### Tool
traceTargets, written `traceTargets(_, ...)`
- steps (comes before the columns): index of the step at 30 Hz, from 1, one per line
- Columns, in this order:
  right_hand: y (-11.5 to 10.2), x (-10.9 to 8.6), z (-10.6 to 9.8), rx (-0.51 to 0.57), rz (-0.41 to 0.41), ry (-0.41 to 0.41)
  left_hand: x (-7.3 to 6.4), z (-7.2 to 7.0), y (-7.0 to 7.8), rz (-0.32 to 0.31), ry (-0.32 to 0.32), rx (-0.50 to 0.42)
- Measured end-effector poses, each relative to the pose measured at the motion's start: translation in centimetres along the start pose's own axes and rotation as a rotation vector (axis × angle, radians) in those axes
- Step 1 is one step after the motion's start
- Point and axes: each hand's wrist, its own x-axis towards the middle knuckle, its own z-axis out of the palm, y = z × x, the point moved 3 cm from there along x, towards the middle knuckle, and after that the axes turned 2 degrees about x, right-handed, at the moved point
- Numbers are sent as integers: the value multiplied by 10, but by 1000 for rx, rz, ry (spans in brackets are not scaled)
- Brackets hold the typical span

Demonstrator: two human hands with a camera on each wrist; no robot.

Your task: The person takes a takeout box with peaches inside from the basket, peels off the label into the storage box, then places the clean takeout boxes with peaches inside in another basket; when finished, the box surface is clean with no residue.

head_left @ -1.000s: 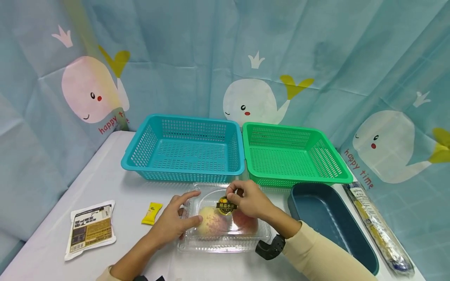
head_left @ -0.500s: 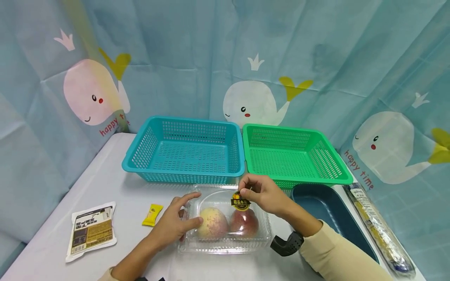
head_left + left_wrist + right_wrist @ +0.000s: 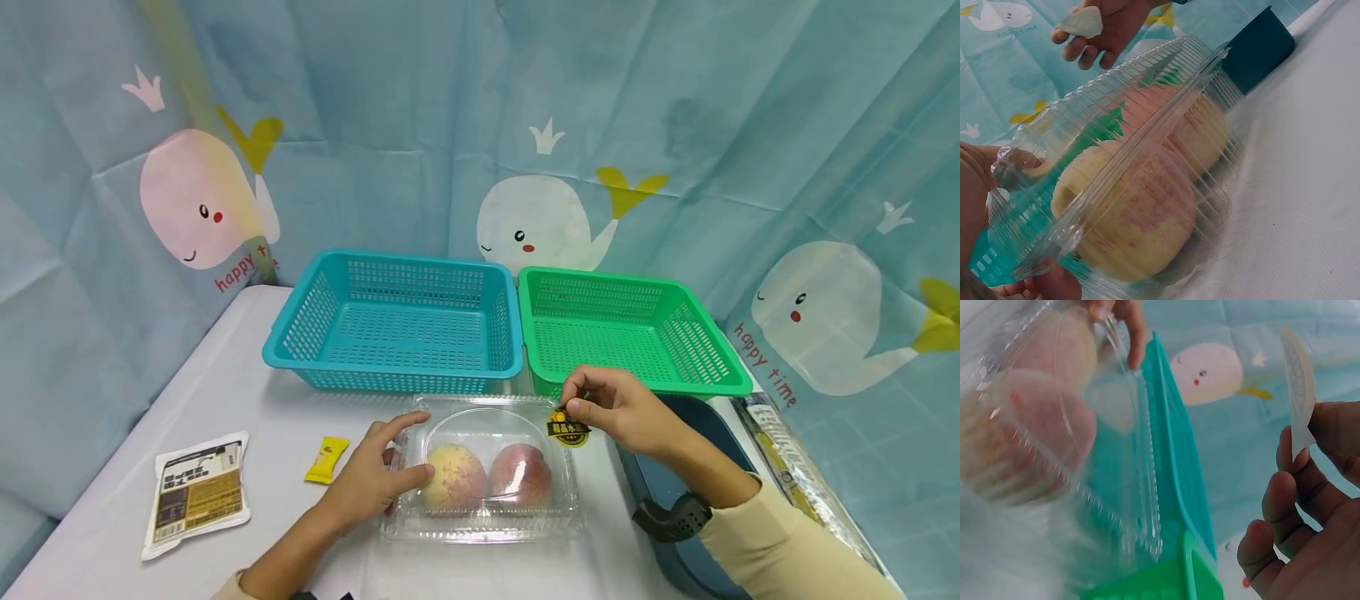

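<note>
A clear plastic fruit box (image 3: 487,417) lies on the white table, its lid down. Two peaches show through it, one yellowish (image 3: 454,477) and one redder (image 3: 521,475). At the box's left side my left hand (image 3: 375,467) holds it, thumb on the lid and a finger along the far left corner. Just beyond the box's right edge, my right hand (image 3: 622,412) pinches a black and gold round sticker (image 3: 568,428) between thumb and forefinger. The sticker's pale back (image 3: 1299,387) faces the right wrist camera, while the other fingers curl loosely below it.
Behind the box stand a blue basket (image 3: 390,379) and a green basket (image 3: 637,383). A dark blue tub (image 3: 652,483) sits under the right forearm. A long clear packet (image 3: 795,467) lies far right; a small yellow packet (image 3: 327,460) and a flat food pouch (image 3: 198,496) lie left.
The right hand has moved right with the sticker, from over the middle of the lid to past its right edge. The redder peach is now uncovered. The left hand has stayed put.
</note>
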Motion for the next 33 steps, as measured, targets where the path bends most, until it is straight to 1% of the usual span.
traceTargets(3, 3, -10, -6, 1, -16, 7, 0, 0, 0, 3, -3, -7)
traceTargets(5, 7, -17, -10, -5, -12, 19, -1, 0, 0, 5, -7, -11)
traceTargets(10, 19, -35, -21, -7, 46, 53, -1, 0, 0, 6, -9, -4)
traceTargets(13, 25, -45, -26, 4, 72, 54, 0, 0, -1, -2, -4, 2)
traceTargets(17, 31, -58, -32, -21, 71, 53, 0, 0, -1, -10, 0, 5)
traceTargets(21, 36, -71, -41, -66, 60, 61, 0, 0, -1, -3, -5, 2)
traceTargets(25, 41, -84, -50, -56, 51, 45, 0, 1, 0, 0, -6, -2)
traceTargets(28, 46, -94, -58, -74, 73, 51, 0, 1, 0, 0, -1, -7)
traceTargets(33, 57, -108, -71, -143, 136, 74, 0, 0, 0, 0, 4, -7)
